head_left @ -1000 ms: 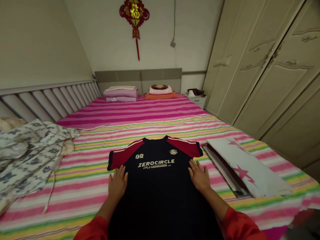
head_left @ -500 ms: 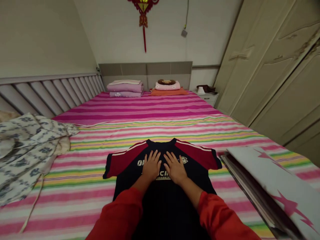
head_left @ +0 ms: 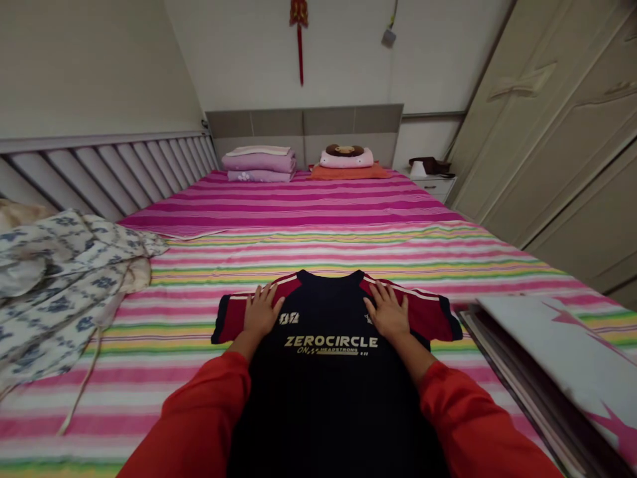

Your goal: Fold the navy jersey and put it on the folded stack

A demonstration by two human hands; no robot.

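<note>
A dark navy T-shirt (head_left: 328, 392) with maroon sleeves and white stripes lies spread flat, front up, on the striped bed. Its chest print reads ZEROCIRCLE. My left hand (head_left: 261, 312) rests flat on the left shoulder area of the shirt, fingers stretched out over the maroon sleeve. On the opposite shoulder my right hand (head_left: 391, 312) lies palm down, its fingers spread and partly covering a small white emblem. Both hands touch the cloth and grip nothing. The shirt's lower end runs out of the bottom of the view.
To the right lies a white folded board-like item (head_left: 557, 358) with pink stars. A floral cloth (head_left: 64, 285) is heaped at the left. Folded purple bedding (head_left: 259, 162) and an orange pillow (head_left: 348, 172) sit by the headboard (head_left: 279, 123). A wardrobe (head_left: 547, 133) stands on the right.
My hands have slid apart from the middle of the chest out to the two shoulders, uncovering the print. The view has shifted slightly.
</note>
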